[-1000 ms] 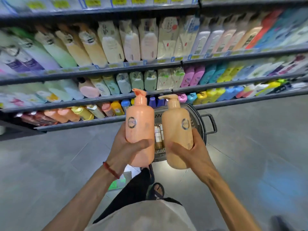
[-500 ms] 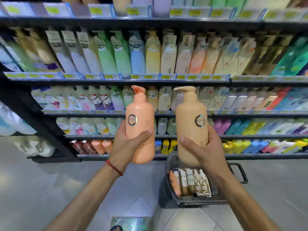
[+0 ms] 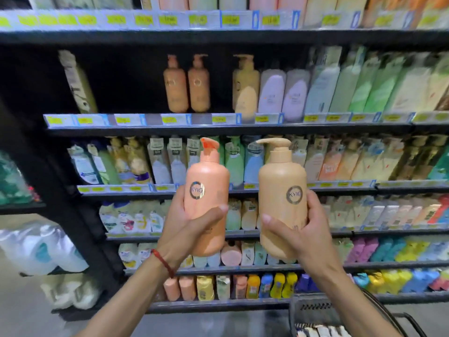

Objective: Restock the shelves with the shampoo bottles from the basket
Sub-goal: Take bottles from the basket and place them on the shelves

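Fingers [image 3: 314, 205] grip 2 btls [image 3: 206, 181] (1 each).

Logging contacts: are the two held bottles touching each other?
Apart. The head view shows shelved goods through the gap between the orange bottle in the left hand and the tan bottle in the right hand.

Head-worn view, near, facing shelves [image 3: 218, 129]

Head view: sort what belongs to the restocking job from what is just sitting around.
Job: orange bottle held in the left hand; tan bottle in the right hand; basket; matching pump bottles on the half-empty shelf.
Just sitting there: white packs at far left; small yellow bottles on the bottom shelf; lilac bottles.
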`<state>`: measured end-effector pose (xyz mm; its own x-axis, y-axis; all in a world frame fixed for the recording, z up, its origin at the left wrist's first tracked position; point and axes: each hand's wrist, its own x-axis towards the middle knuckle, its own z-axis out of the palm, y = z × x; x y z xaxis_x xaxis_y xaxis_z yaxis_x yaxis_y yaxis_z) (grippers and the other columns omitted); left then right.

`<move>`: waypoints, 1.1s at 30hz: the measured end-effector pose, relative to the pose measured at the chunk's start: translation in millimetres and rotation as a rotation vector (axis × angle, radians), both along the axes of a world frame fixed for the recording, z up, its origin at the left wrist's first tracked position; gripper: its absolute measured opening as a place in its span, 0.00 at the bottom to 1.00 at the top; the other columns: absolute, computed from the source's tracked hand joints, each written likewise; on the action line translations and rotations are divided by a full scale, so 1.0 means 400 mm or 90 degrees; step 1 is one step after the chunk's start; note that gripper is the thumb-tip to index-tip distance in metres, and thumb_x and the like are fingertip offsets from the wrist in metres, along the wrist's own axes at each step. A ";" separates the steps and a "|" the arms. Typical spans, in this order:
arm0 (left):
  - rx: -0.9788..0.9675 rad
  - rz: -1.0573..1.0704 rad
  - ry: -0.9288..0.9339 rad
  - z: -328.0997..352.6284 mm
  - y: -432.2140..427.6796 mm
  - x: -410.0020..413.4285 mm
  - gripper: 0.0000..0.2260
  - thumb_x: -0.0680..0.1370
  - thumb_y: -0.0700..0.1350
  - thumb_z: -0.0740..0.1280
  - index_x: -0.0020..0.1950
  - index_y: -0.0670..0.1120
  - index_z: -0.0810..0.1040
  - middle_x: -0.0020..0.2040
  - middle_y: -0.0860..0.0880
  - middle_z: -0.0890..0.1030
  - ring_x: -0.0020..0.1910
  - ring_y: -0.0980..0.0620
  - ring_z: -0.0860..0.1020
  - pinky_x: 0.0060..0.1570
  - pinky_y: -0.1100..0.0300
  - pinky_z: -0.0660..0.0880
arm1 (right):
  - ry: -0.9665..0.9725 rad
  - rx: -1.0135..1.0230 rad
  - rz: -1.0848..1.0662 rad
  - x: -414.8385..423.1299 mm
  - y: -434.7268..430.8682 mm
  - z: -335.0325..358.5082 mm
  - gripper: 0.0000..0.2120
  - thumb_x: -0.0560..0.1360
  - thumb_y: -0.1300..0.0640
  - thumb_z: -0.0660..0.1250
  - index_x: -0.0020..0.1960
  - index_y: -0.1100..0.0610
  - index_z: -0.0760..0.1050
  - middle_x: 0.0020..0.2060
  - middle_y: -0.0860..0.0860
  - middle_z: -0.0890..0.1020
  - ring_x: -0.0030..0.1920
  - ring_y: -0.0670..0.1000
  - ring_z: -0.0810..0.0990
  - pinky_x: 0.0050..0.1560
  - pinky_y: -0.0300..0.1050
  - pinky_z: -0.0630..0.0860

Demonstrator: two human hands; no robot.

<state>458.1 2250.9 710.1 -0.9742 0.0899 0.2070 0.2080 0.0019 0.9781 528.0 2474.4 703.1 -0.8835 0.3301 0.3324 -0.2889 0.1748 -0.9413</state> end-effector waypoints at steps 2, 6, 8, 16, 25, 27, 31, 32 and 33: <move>0.003 0.006 0.026 0.031 -0.021 -0.036 0.33 0.57 0.60 0.80 0.57 0.51 0.75 0.45 0.54 0.83 0.43 0.55 0.83 0.40 0.61 0.80 | 0.013 0.013 0.001 -0.043 -0.024 0.033 0.42 0.55 0.37 0.81 0.66 0.46 0.71 0.51 0.39 0.83 0.49 0.42 0.83 0.45 0.36 0.81; 0.006 0.015 0.069 0.080 -0.037 -0.122 0.34 0.57 0.60 0.79 0.59 0.50 0.74 0.46 0.55 0.83 0.43 0.56 0.83 0.40 0.63 0.80 | 0.055 0.044 0.001 -0.151 -0.037 0.080 0.42 0.55 0.37 0.82 0.64 0.47 0.72 0.51 0.38 0.83 0.49 0.41 0.83 0.45 0.33 0.79; 0.005 0.024 0.087 0.098 -0.034 -0.171 0.36 0.57 0.60 0.79 0.60 0.48 0.74 0.47 0.51 0.83 0.44 0.56 0.82 0.40 0.62 0.79 | 0.072 0.049 0.004 -0.210 -0.029 0.094 0.42 0.55 0.38 0.83 0.65 0.45 0.72 0.51 0.37 0.84 0.49 0.40 0.84 0.45 0.33 0.79; 0.013 0.055 0.142 0.149 -0.024 -0.353 0.34 0.59 0.60 0.80 0.60 0.50 0.73 0.49 0.52 0.82 0.46 0.55 0.82 0.44 0.59 0.81 | 0.109 0.101 -0.028 -0.449 0.010 0.151 0.42 0.55 0.40 0.85 0.65 0.48 0.76 0.55 0.46 0.85 0.54 0.48 0.84 0.55 0.52 0.84; 0.009 -0.004 0.200 0.211 -0.087 -0.561 0.31 0.61 0.59 0.79 0.60 0.51 0.74 0.46 0.60 0.82 0.44 0.61 0.82 0.42 0.64 0.79 | 0.191 0.208 -0.119 -0.658 -0.033 0.224 0.32 0.58 0.37 0.84 0.59 0.37 0.77 0.52 0.40 0.84 0.52 0.40 0.82 0.46 0.30 0.77; 0.011 -0.019 0.216 0.228 -0.103 -0.612 0.32 0.61 0.59 0.79 0.60 0.51 0.73 0.46 0.60 0.82 0.45 0.60 0.81 0.42 0.64 0.79 | 0.216 0.203 -0.145 -0.702 -0.059 0.242 0.32 0.59 0.37 0.84 0.59 0.35 0.75 0.52 0.39 0.83 0.54 0.37 0.81 0.47 0.28 0.76; 0.020 -0.060 0.235 0.253 -0.138 -0.695 0.32 0.61 0.59 0.79 0.60 0.50 0.72 0.47 0.59 0.81 0.45 0.59 0.81 0.42 0.62 0.79 | 0.263 0.195 -0.195 -0.795 -0.116 0.271 0.34 0.60 0.39 0.84 0.62 0.42 0.75 0.57 0.44 0.79 0.58 0.42 0.80 0.55 0.39 0.82; 0.017 -0.069 0.241 0.257 -0.146 -0.710 0.33 0.62 0.59 0.79 0.61 0.50 0.72 0.47 0.59 0.81 0.46 0.59 0.81 0.42 0.62 0.79 | 0.273 0.189 -0.210 -0.818 -0.128 0.277 0.36 0.60 0.39 0.85 0.63 0.46 0.76 0.57 0.46 0.79 0.59 0.44 0.81 0.57 0.46 0.83; 0.012 -0.076 0.249 0.260 -0.153 -0.722 0.33 0.62 0.59 0.79 0.62 0.50 0.72 0.48 0.58 0.81 0.46 0.58 0.81 0.43 0.62 0.79 | 0.281 0.191 -0.228 -0.838 -0.136 0.282 0.37 0.60 0.40 0.85 0.64 0.49 0.76 0.57 0.46 0.78 0.59 0.46 0.81 0.57 0.50 0.84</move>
